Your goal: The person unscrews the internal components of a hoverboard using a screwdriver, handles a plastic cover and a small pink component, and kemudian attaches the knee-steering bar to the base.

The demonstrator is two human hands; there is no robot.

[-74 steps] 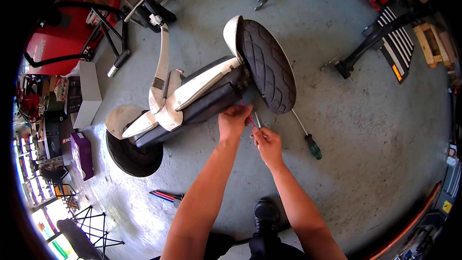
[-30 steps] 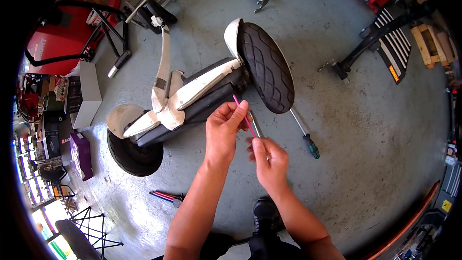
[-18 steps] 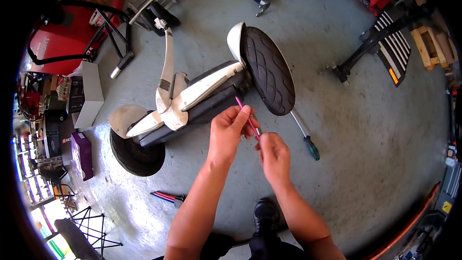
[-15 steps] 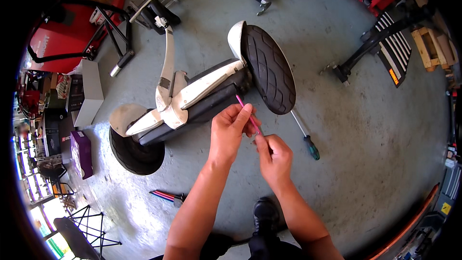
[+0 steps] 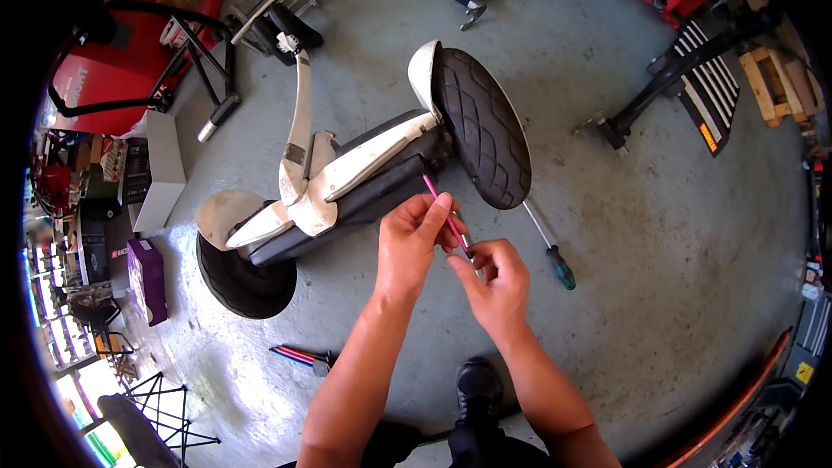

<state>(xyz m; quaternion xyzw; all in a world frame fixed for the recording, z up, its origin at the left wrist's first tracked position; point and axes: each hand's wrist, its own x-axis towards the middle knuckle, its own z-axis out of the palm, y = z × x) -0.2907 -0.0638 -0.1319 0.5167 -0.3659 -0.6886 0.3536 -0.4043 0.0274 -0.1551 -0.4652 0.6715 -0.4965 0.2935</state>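
Observation:
My left hand (image 5: 409, 238) is closed on a slim pink hex key (image 5: 432, 187), its thumb pressed along the shaft. One end points up and away toward the scooter; the lower end lies at the fingertips of my right hand (image 5: 498, 282). That hand has its thumb and curled forefinger loosely around the end, with a bit of bare metal showing between them. Just beyond lies a white and black self-balancing scooter (image 5: 377, 156) on its side, its near-right tire (image 5: 484, 126) tilted up. A green-handled screwdriver (image 5: 562, 267) rests with its shaft reaching under that tire.
A holder of coloured hex keys (image 5: 303, 355) lies on the grey floor left of my forearms. Boxes, a purple one (image 5: 147, 282) among them, line the left side. Black metal stands (image 5: 685, 69) are at the far right. A folding chair (image 5: 143, 429) stands at lower left.
My right thumb has moved down and away from the forefinger, loosening around the hex key's lower end. Both hands have sunk slightly. The scooter and screwdriver stay in place.

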